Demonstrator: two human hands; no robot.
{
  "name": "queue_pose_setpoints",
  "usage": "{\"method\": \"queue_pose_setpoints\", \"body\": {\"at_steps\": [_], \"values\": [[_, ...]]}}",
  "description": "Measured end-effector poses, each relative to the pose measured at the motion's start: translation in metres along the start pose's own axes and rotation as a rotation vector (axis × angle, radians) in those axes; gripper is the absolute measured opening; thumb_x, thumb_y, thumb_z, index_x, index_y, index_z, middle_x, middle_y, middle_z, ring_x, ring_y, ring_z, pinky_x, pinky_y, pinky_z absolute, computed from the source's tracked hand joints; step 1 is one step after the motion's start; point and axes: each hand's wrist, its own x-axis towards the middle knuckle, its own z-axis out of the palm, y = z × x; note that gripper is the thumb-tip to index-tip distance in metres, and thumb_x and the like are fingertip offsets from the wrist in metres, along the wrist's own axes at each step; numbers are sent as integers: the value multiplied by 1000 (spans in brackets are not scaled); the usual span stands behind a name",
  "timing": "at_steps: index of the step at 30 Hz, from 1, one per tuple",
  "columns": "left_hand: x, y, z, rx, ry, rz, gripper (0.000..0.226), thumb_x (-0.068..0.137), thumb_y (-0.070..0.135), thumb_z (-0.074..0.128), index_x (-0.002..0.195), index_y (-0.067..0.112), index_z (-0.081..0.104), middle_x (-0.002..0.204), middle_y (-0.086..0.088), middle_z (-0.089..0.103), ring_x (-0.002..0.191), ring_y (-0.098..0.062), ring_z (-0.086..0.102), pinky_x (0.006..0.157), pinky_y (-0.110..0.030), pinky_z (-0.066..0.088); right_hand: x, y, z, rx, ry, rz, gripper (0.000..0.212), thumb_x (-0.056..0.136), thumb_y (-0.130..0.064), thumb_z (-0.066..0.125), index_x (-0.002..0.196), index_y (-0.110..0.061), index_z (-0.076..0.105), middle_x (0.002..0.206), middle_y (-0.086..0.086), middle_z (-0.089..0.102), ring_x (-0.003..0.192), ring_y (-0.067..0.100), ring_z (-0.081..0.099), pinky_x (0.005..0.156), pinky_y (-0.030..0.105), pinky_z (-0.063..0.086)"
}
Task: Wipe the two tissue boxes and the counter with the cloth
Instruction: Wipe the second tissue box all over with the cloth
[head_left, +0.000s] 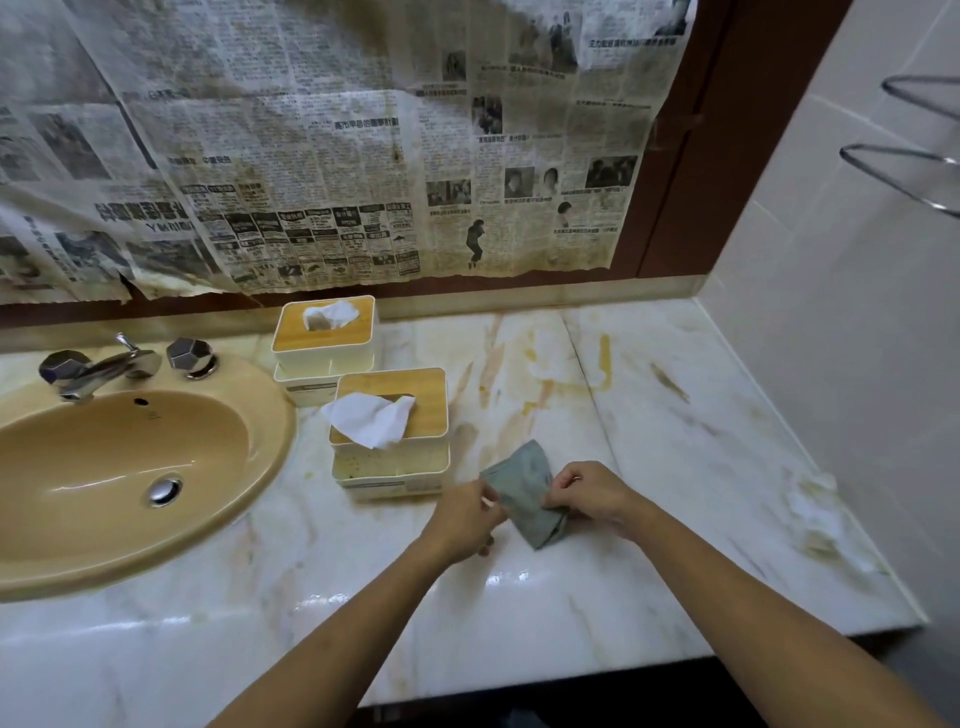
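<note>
cloth: small grey-green fabric cloth (524, 493), bunched into a rough wedge. Its long axis runs from the far tip down toward the person, leaning a bit right; the blunt folded end points at the near table edge. Soft, creased, matte.
where it is: held between both hands over the front-middle of the table, just right of the near tissue box. Can't tell if the low end touches the surface.
left hand (465, 512): fingers pinched shut on the cloth's left edge.
right hand (589, 496): fingers curled closed on the cloth's right edge.
near box: cream plastic rectangular tissue box with a light wooden lid (390, 435), white tissue flopping out toward the left; front wall has yellowish specks.
far box: matching cream tissue box with wooden lid (324, 338) behind it by the back wall, crumpled tissue poking up, corner-to-corner with the near one.
table: glossy white marble table with tan veins (649, 415), yellow-brown stains toward the back and right, some whitish crusty patches by the right wall.
sink: oval tan ceramic basin (119, 467) on the left with a chrome faucet (104, 366).
wall: stained old newspaper sheets (337, 145) stuck across the back.
</note>
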Motion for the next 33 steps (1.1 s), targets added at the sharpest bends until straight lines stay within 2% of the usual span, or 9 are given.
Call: {"method": "queue_pose_setpoints", "body": {"at_steps": [3, 7, 12, 15, 18, 22, 26, 29, 33], "values": [[3, -1, 6, -287, 49, -118, 23, 91, 17, 66, 106, 4, 54, 83, -16, 64, 58, -27, 64, 61, -41, 58, -6, 6, -4, 121, -17, 73, 35, 70, -8, 83, 96, -13, 59, 92, 12, 67, 76, 21, 64, 69, 32, 56], [11, 6, 17, -452, 77, -204, 30, 86, 14, 72, 100, 6, 47, 87, -21, 62, 57, -27, 60, 54, -36, 56, -13, 11, -2, 375, -104, 157, 64, 70, -3, 85, 119, -22, 48, 113, 19, 65, 97, 30, 68, 69, 36, 61], [20, 1, 35, -331, 224, -228, 51, 70, 34, 83, 99, 15, 46, 86, -13, 69, 61, -27, 67, 55, -39, 58, -6, 7, 7, 471, -34, 237, 31, 78, -23, 80, 99, -2, 68, 89, 15, 71, 77, 24, 71, 68, 34, 59], [21, -3, 39, 19, 265, -170, 55, 63, 48, 79, 97, 21, 46, 86, 2, 65, 77, -26, 69, 64, -38, 55, -1, 6, 11, 402, 36, 219, 14, 82, -15, 76, 86, -5, 67, 81, 13, 67, 64, 19, 64, 56, 27, 53], [18, 1, 41, 216, 283, -61, 48, 73, 32, 74, 108, 16, 46, 91, 1, 58, 87, -25, 62, 63, -30, 41, 3, 8, 14, 228, 100, 160, 30, 73, -11, 81, 96, -11, 61, 90, 12, 67, 68, 19, 64, 55, 26, 52], [19, -3, 35, 96, 272, -46, 47, 67, 19, 74, 105, 16, 45, 83, 0, 59, 76, -21, 60, 61, -32, 45, 3, 13, 9, 52, 168, 145, 52, 64, -14, 79, 111, -18, 58, 104, 8, 64, 92, 21, 65, 76, 32, 57], [18, -12, 23, -233, 226, -82, 38, 71, 2, 72, 102, 13, 53, 72, -3, 57, 67, -15, 55, 68, -33, 51, -11, 18, 3, -110, 106, 83, 50, 67, -20, 75, 112, -25, 55, 105, 2, 60, 78, 15, 59, 59, 24, 46], [20, -20, 13, -362, 141, -106, 36, 69, -3, 74, 97, 16, 60, 77, -2, 51, 72, -17, 51, 78, -43, 55, -14, 23, 4, -322, 137, -49, 44, 74, -29, 73, 114, -27, 55, 99, -1, 59, 83, 12, 58, 63, 20, 41], [18, -11, 6, -266, 90, 46, 38, 72, -1, 77, 103, 16, 63, 97, 0, 61, 88, -14, 57, 72, -17, 50, -10, 21, 9, -328, 132, -314, 46, 84, -22, 68, 126, -30, 54, 117, 0, 55, 98, 8, 52, 88, 23, 45]]}}
